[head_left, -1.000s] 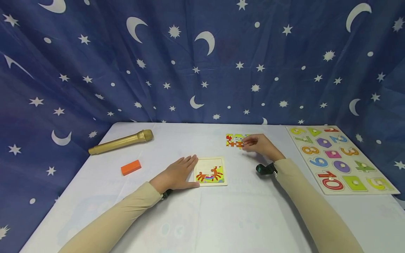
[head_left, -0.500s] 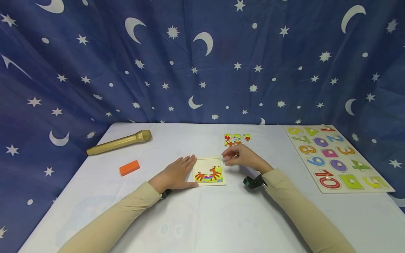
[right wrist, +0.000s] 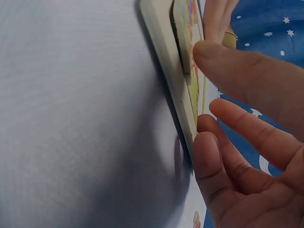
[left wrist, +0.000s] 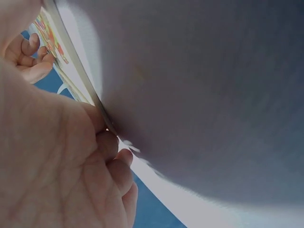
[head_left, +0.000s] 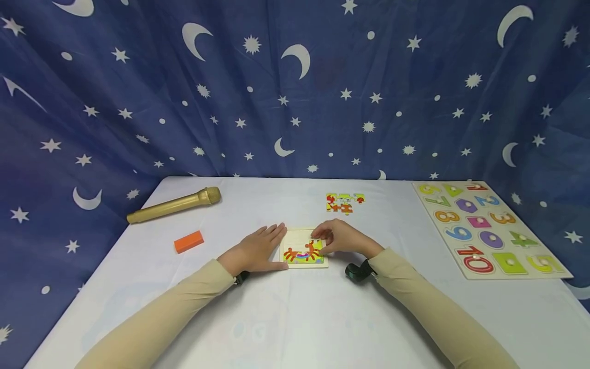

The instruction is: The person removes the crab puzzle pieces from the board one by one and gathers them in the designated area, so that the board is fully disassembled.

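A small square wooden puzzle tray point(head_left: 295, 265) lies in the middle of the table, its lower half filled with pieces forming an orange animal over a rainbow point(head_left: 302, 256). My left hand point(head_left: 258, 249) lies along the tray's left side, fingers stretched out and thumb at the near corner; the left wrist view shows its fingertips at the tray's edge point(left wrist: 78, 64). Over the tray's right side, my right hand point(head_left: 345, 238) pinches a puzzle piece point(right wrist: 194, 97) with curled fingers. The piece is mostly hidden by the fingers and shows as a yellow-green strip close over the tray.
Several loose puzzle pieces point(head_left: 343, 201) lie behind the tray. A gold microphone point(head_left: 175, 206) and an orange block point(head_left: 188, 242) are on the left. To the right lies a large number-and-shape board point(head_left: 488, 230). A starry blue curtain point(head_left: 295, 92) hangs behind the table.
My right hand has come from the loose pieces towards me and left, down to the tray's right side. One piece has left the loose group. The left hand stays beside the tray.
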Motion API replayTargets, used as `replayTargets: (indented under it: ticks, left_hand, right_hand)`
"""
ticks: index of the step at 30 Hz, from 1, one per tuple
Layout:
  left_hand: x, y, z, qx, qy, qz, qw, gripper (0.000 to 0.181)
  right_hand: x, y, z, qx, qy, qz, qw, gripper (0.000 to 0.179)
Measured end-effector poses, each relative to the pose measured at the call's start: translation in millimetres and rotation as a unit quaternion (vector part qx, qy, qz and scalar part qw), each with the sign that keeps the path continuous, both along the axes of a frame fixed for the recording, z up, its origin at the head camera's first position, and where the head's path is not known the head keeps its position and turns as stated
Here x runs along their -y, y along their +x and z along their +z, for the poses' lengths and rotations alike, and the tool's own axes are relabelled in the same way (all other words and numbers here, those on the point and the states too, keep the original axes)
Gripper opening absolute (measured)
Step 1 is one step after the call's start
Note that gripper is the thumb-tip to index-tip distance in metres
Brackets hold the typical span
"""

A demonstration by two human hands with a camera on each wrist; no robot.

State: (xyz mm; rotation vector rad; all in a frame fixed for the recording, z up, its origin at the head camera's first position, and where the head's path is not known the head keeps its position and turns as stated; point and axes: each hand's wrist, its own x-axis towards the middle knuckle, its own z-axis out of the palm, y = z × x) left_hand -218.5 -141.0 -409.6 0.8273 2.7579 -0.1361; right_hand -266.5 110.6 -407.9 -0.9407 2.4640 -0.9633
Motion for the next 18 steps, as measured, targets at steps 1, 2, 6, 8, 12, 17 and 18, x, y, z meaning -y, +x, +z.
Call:
replayTargets:
  ticks: [1, 2, 6, 8, 12, 17, 18]
  left_hand:
    - [-0.3, -0.6, -0.1, 0.0, -0.001, -0.002, 1.0, 0.094]
    - [-0.4, -0.9, -0.2, 0.0, 0.0, -0.003, 1.0, 0.094]
    - [-0.5, -1.1, 0.7, -0.001, 0.002, -0.005, 1.0, 0.094]
    - [-0.3, -0.8, 1.1, 0.001, 0.002, -0.003, 1.0, 0.095]
    - [0.1, -0.9, 0.5, 0.003, -0.001, 0.003, 1.0, 0.095]
    - [0.1, -0.4, -0.8, 0.001, -0.002, 0.008, 1.0, 0.096]
    - [0.1, -0.3, -1.5, 0.001, 0.0, 0.008, 1.0, 0.095]
  right_hand:
    - [0.1, 0.0, -0.4, -0.004, 0.007, 0.001, 1.0, 0.037]
    - [0.2, 0.0, -0.8, -0.007, 0.014, 0.002, 0.9999, 0.037]
    - [1.1, -1.5, -2.4, -0.01, 0.032, 0.004, 0.9994, 0.036]
    - [1.6, -2.1, -3.2, -0.008, 0.037, 0.001, 0.9993, 0.035]
    - [2.2, -1.8, -4.9, -0.001, 0.036, -0.007, 0.9993, 0.035]
    - [2.5, 0.4, -4.8, 0.001, 0.033, -0.013, 0.9994, 0.034]
    - [2.4, 1.2, -4.9, 0.001, 0.033, -0.014, 0.9994, 0.034]
